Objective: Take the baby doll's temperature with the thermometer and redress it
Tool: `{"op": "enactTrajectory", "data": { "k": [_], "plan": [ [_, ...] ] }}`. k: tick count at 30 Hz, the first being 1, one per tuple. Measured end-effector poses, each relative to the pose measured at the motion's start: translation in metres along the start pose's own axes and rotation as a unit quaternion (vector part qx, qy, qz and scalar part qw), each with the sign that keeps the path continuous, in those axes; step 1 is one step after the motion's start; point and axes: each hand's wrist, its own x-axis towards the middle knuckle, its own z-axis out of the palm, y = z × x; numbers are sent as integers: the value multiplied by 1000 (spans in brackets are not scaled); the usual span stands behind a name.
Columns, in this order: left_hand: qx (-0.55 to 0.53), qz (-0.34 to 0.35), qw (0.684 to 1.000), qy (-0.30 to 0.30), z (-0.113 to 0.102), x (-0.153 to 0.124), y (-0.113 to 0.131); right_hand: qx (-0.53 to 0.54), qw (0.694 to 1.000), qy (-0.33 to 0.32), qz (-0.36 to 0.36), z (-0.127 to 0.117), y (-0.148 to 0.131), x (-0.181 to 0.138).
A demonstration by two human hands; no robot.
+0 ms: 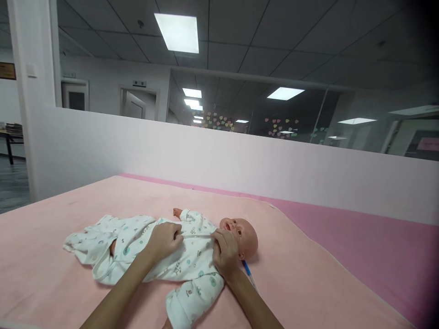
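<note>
Doll [196, 251], L hand [166, 238] curled on torso, R hand [225, 252] bent nr neck

your doll [247, 235] lying face up before you, bald, lips parted, head toward the sheet's [291, 283] right edge, white outfit [195, 256] with teal prints, rumpled at the legs, near sleeve [195, 297] slanting toward the near edge

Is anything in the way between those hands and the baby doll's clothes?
Nothing visible is. The left hand is at the front of the patterned outfit, the right hand at its collar. The blue stick lies off by the doll's head.
</note>
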Motion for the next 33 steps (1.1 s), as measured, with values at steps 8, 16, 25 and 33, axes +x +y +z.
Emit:
{"op": "enactTrajectory", "data": {
  "k": [8,16,25,33],
  "plan": [
    [-87,25,993,-82,-7,1,-5,-2,1000,-2,2,0,0,0],
    [-147,9,982,-114,-8,3,-9,5,1000,-8,13,1,-1,0],
    [-27,1,999,-29,0,1,-5,15,1000,-7,15,1,0,-1],
    [-72,-7,992,-101,-15,0,-7,15,1000,-11,17,1,-1,-1]
  ]
}}
